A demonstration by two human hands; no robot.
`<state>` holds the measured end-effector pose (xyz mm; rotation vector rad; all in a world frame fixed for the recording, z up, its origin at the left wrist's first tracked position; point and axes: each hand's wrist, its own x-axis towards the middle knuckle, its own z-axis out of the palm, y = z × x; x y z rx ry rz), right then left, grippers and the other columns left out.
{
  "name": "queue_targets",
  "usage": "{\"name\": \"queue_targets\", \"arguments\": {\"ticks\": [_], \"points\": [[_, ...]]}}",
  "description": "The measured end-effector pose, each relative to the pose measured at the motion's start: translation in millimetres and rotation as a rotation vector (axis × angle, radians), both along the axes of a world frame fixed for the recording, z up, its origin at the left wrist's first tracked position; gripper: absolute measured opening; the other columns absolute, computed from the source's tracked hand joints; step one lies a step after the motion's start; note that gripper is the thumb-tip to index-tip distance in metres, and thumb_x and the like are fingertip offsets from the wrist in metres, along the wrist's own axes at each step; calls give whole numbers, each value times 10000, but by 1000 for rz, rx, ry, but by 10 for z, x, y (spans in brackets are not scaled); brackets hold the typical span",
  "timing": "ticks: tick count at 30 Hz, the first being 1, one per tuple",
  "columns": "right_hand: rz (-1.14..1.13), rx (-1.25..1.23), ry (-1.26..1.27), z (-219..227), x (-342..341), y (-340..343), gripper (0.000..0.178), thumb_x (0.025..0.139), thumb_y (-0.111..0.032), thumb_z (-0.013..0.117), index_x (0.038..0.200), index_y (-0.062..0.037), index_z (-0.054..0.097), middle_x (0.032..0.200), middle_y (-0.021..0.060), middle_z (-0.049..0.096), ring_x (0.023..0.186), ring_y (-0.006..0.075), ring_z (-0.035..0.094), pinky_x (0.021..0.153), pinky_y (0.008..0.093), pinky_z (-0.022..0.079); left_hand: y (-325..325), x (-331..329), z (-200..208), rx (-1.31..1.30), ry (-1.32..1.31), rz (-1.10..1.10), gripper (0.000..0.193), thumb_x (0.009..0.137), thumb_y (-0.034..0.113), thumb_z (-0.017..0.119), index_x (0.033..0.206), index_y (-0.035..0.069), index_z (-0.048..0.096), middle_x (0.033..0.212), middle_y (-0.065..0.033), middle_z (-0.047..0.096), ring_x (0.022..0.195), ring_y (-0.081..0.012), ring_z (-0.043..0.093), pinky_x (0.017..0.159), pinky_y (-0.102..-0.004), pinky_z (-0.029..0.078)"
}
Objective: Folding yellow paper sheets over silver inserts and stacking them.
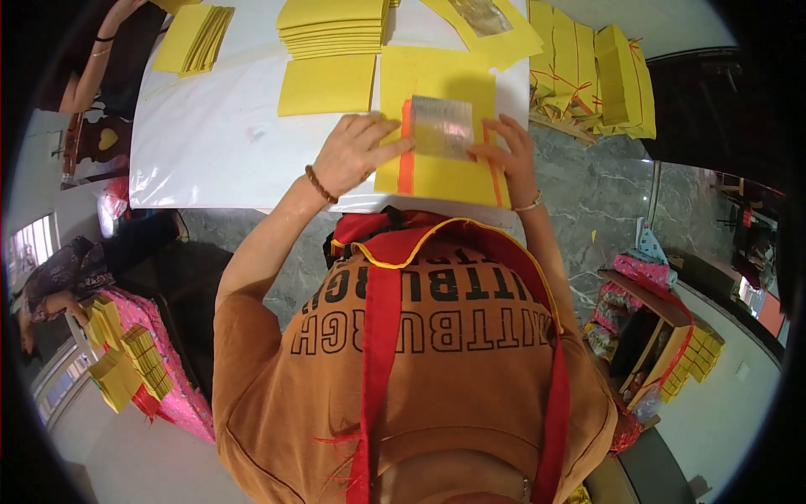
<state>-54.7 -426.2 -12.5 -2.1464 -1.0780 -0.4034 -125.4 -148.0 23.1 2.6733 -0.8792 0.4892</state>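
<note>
Head view: silver sheet (443, 126) lies between fingertips, on yellow paper (449, 181). Left hand (357, 147) spread, thumb at orange strip (406, 172); right hand (510, 153) parted, thumb at sheet's edge. Seemingly lining sheet up; next move calls for even pressing under fingers.

Near the top centre of the frame I see the person's left hand (357, 153), fingertips on the left orange-red strip (406, 174) of a yellow paper sheet (445, 71). The right hand (514, 153) has its fingertips near the lower right corner of the silver foil rectangle (445, 124). A white-covered table (218, 160) bears a yellow paper stack (330, 34); upper left, a co-worker's arm (91, 74); upper right, red-tied yellow bundles (573, 63).
</note>
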Motion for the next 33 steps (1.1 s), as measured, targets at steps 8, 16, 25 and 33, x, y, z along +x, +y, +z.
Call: {"name": "queue_targets", "arguments": {"ticks": [8, 16, 25, 33], "points": [[160, -98, 301, 53, -291, -95, 206, 719, -157, 636, 925, -150, 639, 964, 7, 619, 985, 198, 544, 816, 334, 363, -145, -373, -62, -279, 272, 110, 210, 755, 103, 572, 959, 78, 619, 823, -81, 617, 744, -234, 567, 660, -325, 448], [-160, 163, 1041, 111, -212, 129, 284, 781, -227, 655, 1020, -78, 616, 733, 57, 636, 675, 190, 596, 585, 292, 431, -235, -173, -292, -745, 749, 541, 257, 875, 243, 539, 901, -3, 609, 625, -136, 564, 540, -231, 536, 522, -335, 413], [-273, 103, 688, 14, -134, 217, 435, 770, -285, 667, 1150, -92, 582, 917, 132, 656, 670, 180, 613, 612, 280, 464, -229, 20, -502, -1105, 933, 698, 247, 860, 225, 566, 847, -18, 607, 532, -24, 509, 467, -89, 455, 446, -264, 355], [-366, 124, 757, -105, -95, 279, 413, 756, -269, 668, 1130, -106, 604, 855, 145, 648, 699, 235, 624, 634, 312, 470, -200, 84, -480, -1246, 959, 707, 185, 846, 165, 602, 838, 5, 510, 598, 0, 512, 472, -62, 419, 436, -222, 336]]}}
